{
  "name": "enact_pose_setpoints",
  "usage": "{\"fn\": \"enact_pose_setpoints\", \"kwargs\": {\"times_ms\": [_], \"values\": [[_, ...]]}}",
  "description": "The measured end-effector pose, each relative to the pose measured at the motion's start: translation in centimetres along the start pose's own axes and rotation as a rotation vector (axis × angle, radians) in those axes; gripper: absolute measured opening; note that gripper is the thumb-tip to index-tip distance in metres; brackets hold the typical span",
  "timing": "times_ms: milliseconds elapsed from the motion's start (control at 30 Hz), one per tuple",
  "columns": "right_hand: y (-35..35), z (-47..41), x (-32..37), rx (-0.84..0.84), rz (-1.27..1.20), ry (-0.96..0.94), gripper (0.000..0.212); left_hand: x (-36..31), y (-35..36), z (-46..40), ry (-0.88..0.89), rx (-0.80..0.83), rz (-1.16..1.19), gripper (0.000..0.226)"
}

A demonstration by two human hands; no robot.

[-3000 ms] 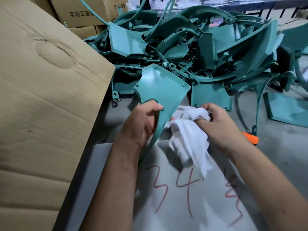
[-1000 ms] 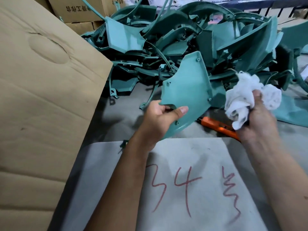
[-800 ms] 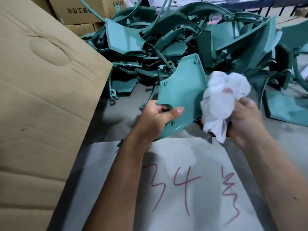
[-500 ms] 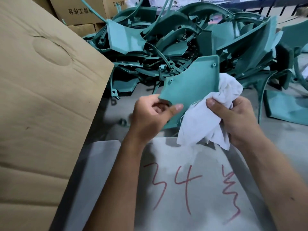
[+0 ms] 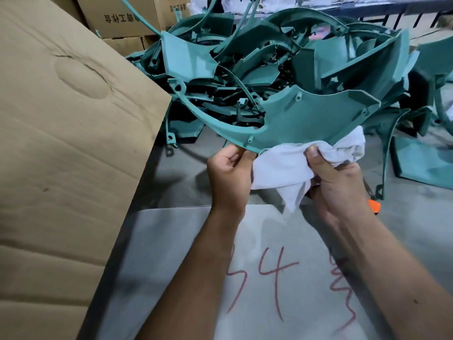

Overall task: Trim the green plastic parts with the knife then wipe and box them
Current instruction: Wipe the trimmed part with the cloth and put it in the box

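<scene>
I hold one green plastic part (image 5: 301, 116), a flat panel with a long curved arm, raised above the table. My left hand (image 5: 230, 173) pinches its lower edge. My right hand (image 5: 335, 182) grips a crumpled white cloth (image 5: 284, 168), which lies against the part's underside. An orange knife handle (image 5: 374, 206) pokes out behind my right wrist, mostly hidden.
A big heap of green parts (image 5: 269, 57) fills the far side of the table. A large cardboard box flap (image 5: 68, 143) stands on the left. More cartons (image 5: 122, 15) are stacked behind. A grey sheet with red markings (image 5: 269, 278) lies below my arms.
The part has been turned and raised so its long curved arm now points left. My right hand with the cloth has moved under the part's lower edge.
</scene>
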State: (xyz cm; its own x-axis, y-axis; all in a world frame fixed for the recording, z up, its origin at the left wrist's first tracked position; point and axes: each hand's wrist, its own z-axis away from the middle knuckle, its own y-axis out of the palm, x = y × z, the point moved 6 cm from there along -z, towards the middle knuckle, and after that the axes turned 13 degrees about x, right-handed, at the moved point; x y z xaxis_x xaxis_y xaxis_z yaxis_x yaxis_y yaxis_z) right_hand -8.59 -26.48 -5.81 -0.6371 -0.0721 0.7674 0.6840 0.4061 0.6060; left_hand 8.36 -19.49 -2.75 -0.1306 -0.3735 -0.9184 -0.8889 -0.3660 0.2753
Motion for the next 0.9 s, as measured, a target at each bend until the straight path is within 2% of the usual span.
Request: {"fn": "enact_pose_setpoints", "kwargs": {"times_ms": [133, 300, 400, 533, 600, 733, 833, 900], "values": [[0.6, 0.2, 0.4, 0.002, 0.096, -0.074, 0.037, -0.4, -0.3, 0.2, 0.026, -0.006, 0.056, 0.015], [0.7, 0.2, 0.8, 0.012, 0.192, -0.111, 0.019, -0.2, -0.5, 0.2, -0.022, -0.026, 0.143, 0.013], [0.8, 0.4, 0.5, 0.01, 0.164, -0.109, 0.024, 0.4, -0.4, 0.1, -0.066, -0.027, 0.201, 0.01], [1.6, 0.7, -1.3, 0.057, 0.085, -0.011, 0.024, 0.9, 1.8, 0.8, -0.148, 0.075, 0.309, 0.01], [1.5, 0.8, -1.8, 0.033, 0.085, 0.039, 0.028, 0.6, 1.5, 0.6, -0.107, 0.087, 0.234, 0.01], [1.2, 0.9, -1.5, 0.029, 0.052, 0.065, 0.017, -0.4, 1.0, 0.1, -0.015, 0.26, 0.063, 0.014], [1.0, 0.7, -0.2, 0.004, 0.179, 0.006, 0.029, -1.3, 1.1, 0.1, 0.058, 0.308, -0.055, 0.014], [0.7, 0.5, 0.6, -0.012, 0.269, -0.034, 0.027, -1.6, 1.0, 0.2, 0.106, 0.323, -0.124, 0.014]]}}
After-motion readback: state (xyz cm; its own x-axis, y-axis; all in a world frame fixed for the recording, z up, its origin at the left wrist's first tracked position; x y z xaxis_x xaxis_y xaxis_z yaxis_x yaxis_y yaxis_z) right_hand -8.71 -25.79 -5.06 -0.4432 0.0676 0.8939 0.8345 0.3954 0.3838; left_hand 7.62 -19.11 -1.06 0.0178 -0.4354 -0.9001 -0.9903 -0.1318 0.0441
